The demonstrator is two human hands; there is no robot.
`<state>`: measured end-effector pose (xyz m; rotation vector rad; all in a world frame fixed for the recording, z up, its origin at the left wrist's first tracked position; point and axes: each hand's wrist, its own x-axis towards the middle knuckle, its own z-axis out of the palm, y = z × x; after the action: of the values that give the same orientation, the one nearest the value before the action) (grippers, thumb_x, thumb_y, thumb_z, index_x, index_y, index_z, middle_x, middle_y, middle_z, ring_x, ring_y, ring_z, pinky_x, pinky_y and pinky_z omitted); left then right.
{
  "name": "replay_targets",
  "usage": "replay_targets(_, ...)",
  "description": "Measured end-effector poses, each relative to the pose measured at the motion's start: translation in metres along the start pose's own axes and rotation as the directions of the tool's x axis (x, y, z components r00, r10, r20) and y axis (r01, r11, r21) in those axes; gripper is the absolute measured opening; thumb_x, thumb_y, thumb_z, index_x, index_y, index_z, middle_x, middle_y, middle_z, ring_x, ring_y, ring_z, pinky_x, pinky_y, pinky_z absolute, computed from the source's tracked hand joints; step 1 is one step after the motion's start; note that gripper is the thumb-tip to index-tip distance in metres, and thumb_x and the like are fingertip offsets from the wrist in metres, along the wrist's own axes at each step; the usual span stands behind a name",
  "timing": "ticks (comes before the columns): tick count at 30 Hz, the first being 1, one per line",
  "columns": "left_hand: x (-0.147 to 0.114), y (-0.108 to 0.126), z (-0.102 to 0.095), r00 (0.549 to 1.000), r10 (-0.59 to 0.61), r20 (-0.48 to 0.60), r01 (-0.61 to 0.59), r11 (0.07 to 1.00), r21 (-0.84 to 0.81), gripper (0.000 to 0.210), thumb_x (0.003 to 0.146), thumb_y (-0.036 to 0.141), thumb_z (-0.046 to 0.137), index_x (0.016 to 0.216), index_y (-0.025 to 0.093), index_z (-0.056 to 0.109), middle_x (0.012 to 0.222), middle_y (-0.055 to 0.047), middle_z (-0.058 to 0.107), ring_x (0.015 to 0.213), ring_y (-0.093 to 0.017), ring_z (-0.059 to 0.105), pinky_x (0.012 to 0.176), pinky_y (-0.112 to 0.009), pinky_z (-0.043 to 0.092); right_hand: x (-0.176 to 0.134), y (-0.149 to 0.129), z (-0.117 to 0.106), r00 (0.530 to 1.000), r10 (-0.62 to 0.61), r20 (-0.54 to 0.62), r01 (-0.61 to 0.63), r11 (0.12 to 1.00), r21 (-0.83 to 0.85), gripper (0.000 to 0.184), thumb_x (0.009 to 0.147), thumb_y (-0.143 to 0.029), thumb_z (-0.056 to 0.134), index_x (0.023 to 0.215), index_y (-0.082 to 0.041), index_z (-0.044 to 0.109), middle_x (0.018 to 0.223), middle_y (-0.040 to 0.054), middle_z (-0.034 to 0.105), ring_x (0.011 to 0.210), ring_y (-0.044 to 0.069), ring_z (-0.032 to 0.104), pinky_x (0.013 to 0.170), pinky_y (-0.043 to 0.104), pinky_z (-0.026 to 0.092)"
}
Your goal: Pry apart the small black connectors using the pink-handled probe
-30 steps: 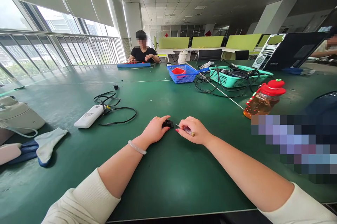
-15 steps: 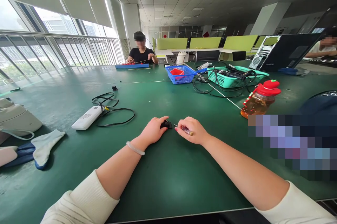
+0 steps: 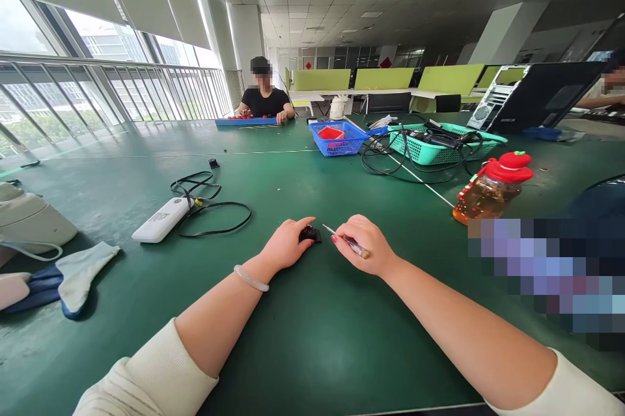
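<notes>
Low over the middle of the green tabletop point(image 3: 312, 331), my left hand point(image 3: 286, 243) is closed on a small black part point(image 3: 310, 234), thumb and index finger on either side of it. The part rests on the table, and its left side is hidden by my fingers. To its right, my right hand point(image 3: 364, 243) grips a slim screwdriver point(image 3: 360, 249) with a thin metal shaft and a brownish handle end. The shaft points left toward the black part, with a small gap between tip and part.
To the left lie a white power bank point(image 3: 163, 221) with a looped black cable point(image 3: 219, 232) and a white-and-blue cloth point(image 3: 83, 276). A blue basket point(image 3: 338, 148), a teal basket point(image 3: 424, 154) of cables and a red-lidded bottle point(image 3: 493, 191) stand beyond. Across the table sits a person point(image 3: 266, 100).
My right hand has shifted slightly right, moving the screwdriver tip a little away from the black part. My left hand stays on the part. The seated person's hand has lowered to the table.
</notes>
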<state>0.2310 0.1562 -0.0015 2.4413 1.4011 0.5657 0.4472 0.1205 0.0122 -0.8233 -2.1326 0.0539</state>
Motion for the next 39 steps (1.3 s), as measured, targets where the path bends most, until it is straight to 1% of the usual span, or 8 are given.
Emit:
replay_targets(4,0.001,0.001,-0.001,1.000,0.001,0.000,-0.001,1.000,-0.003,0.053,0.085,0.028,0.061,0.137,0.025,0.050,0.106,-0.008,0.068,0.104,-0.025,0.060,0.092,-0.037,0.050,0.002,-0.013,-0.001,0.979,-0.202,-0.006,0.202,0.979,-0.012,0.019,0.089,-0.021,0.047,0.070,-0.022,0.050,0.058,-0.0019,0.053,0.055,0.015,0.043,0.069,0.032,0.039)
replay_targets(8,0.001,0.001,0.000,1.000,0.007,-0.002,-0.007,1.000,-0.008,0.054,0.084,0.025,0.061,0.137,0.025,0.050,0.108,-0.007,0.069,0.104,-0.024,0.060,0.093,-0.037,0.050,0.001,-0.018,0.006,0.958,-0.278,0.072,0.284,0.955,-0.088,0.020,0.089,-0.020,0.048,0.069,-0.022,0.051,0.057,-0.0019,0.052,0.055,0.015,0.042,0.070,0.032,0.040)
replay_targets(12,0.001,0.000,0.001,1.000,0.011,-0.006,-0.011,1.000,-0.003,0.054,0.084,0.025,0.060,0.136,0.025,0.050,0.110,-0.007,0.068,0.105,-0.024,0.060,0.093,-0.037,0.049,0.001,-0.017,0.009,0.953,-0.273,0.131,0.289,0.949,-0.126,0.022,0.090,-0.022,0.049,0.068,-0.021,0.052,0.057,-0.0016,0.053,0.055,0.014,0.042,0.072,0.032,0.040)
replay_targets(18,0.001,0.001,0.000,1.000,0.002,0.003,-0.002,1.000,0.000,0.053,0.085,0.025,0.059,0.137,0.025,0.050,0.109,-0.007,0.068,0.105,-0.024,0.060,0.093,-0.037,0.049,0.000,-0.016,0.011,0.951,-0.274,0.143,0.295,0.941,-0.163,0.027,0.094,-0.024,0.046,0.070,-0.021,0.058,0.057,-0.0017,0.053,0.055,0.014,0.042,0.075,0.032,0.039)
replay_targets(24,0.001,0.001,0.000,1.000,-0.008,0.008,0.008,1.000,0.020,0.053,0.085,0.025,0.059,0.138,0.025,0.049,0.108,-0.008,0.068,0.104,-0.024,0.060,0.093,-0.037,0.049,-0.002,-0.014,0.016,0.961,-0.243,0.132,0.265,0.947,-0.180,0.037,0.097,-0.037,0.050,0.066,-0.020,0.060,0.057,-0.0019,0.055,0.057,0.013,0.044,0.079,0.032,0.038)
replay_targets(27,0.001,0.001,0.001,1.000,0.000,0.006,0.000,1.000,0.010,0.052,0.086,0.025,0.058,0.137,0.026,0.050,0.109,-0.007,0.068,0.105,-0.024,0.060,0.093,-0.037,0.050,-0.003,-0.013,0.017,0.952,-0.245,0.184,0.276,0.945,-0.173,0.032,0.093,-0.041,0.057,0.070,-0.020,0.061,0.060,-0.0017,0.059,0.058,0.014,0.047,0.083,0.034,0.038)
replay_targets(33,0.001,0.001,0.000,1.000,0.000,0.000,0.000,1.000,0.005,0.052,0.085,0.026,0.059,0.136,0.025,0.051,0.108,-0.008,0.068,0.106,-0.024,0.060,0.094,-0.037,0.049,-0.003,-0.014,0.014,0.956,-0.253,0.150,0.273,0.952,-0.138,0.018,0.093,-0.029,0.054,0.078,-0.020,0.059,0.063,-0.0018,0.062,0.056,0.014,0.049,0.085,0.035,0.039)
replay_targets(39,0.001,0.001,0.001,1.000,0.001,-0.012,-0.001,1.000,0.006,0.052,0.085,0.026,0.060,0.136,0.026,0.051,0.105,-0.007,0.068,0.104,-0.024,0.061,0.093,-0.037,0.050,-0.001,-0.017,0.011,0.961,-0.227,0.158,0.254,0.951,-0.178,0.020,0.093,-0.022,0.048,0.076,-0.021,0.058,0.060,-0.0022,0.059,0.055,0.014,0.047,0.084,0.035,0.039)
